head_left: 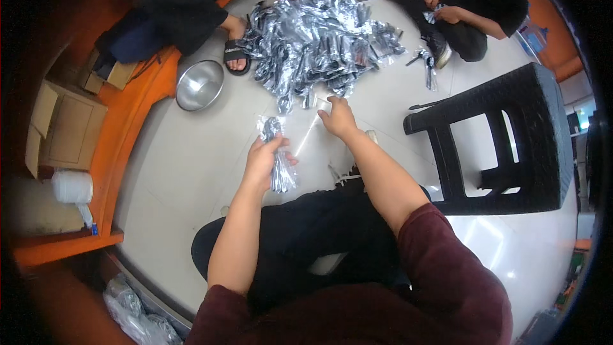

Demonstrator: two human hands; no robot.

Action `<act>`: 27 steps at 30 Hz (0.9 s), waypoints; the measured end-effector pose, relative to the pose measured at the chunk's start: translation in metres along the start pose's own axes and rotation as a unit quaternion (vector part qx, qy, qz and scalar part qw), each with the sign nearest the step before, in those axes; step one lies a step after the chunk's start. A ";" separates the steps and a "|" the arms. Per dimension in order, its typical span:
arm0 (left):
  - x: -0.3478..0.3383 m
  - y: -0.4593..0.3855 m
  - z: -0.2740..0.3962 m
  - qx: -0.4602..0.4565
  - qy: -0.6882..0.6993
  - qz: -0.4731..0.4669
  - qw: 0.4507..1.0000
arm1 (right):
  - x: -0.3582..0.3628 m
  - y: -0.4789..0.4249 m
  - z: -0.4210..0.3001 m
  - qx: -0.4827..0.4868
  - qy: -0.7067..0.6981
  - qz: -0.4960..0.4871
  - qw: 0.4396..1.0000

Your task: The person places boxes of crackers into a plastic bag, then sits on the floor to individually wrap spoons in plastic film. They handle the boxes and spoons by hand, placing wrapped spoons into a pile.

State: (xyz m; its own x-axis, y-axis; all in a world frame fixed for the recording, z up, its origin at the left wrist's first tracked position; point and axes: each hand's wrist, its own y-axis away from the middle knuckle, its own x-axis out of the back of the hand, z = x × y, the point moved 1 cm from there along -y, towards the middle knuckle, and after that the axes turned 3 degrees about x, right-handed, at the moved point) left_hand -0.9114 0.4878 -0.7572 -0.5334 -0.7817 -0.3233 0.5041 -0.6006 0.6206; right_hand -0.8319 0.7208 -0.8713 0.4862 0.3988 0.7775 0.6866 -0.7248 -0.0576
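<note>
My left hand is closed round a bundle of clear plastic packets that hold dark, shiny items, perhaps cutlery. To its right, my right hand reaches to the near edge of a large pile of similar packets on the tiled floor. Its fingers are partly bent, and the frame does not settle whether the fingertips touch a packet. A few packets lie apart from the pile, at its right.
A steel bowl stands left of the pile. A black plastic stool lies on its side at right. Two people sit at the far side, handling packets. An orange shelf with a cardboard box runs along the left.
</note>
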 end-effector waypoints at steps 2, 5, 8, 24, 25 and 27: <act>0.008 -0.002 0.001 -0.002 0.011 0.016 1.000 | 0.000 -0.003 0.000 0.034 0.028 -0.015 0.999; 0.000 -0.002 0.004 0.003 0.007 0.009 1.000 | 0.003 -0.042 0.000 0.133 0.117 0.050 0.983; -0.006 -0.004 0.004 0.013 0.001 -0.003 1.000 | 0.006 -0.085 0.014 0.147 0.206 0.097 0.963; 0.004 -0.001 0.007 -0.059 0.033 0.002 0.998 | 0.093 -0.045 -0.037 0.061 0.005 0.173 0.983; 0.002 0.000 0.008 -0.090 0.033 0.012 0.995 | 0.102 -0.039 -0.038 0.036 -0.054 0.194 0.979; 0.001 0.005 0.011 -0.152 0.034 0.036 0.987 | 0.121 -0.026 -0.045 0.029 -0.135 0.205 0.969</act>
State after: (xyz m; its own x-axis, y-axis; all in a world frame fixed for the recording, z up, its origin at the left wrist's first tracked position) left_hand -0.9166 0.4859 -0.7466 -0.4476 -0.8273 -0.3394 0.7245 -0.5580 0.4046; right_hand -0.8156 0.7628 -0.7476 0.8431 0.2218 0.4899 0.4309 -0.8237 -0.3686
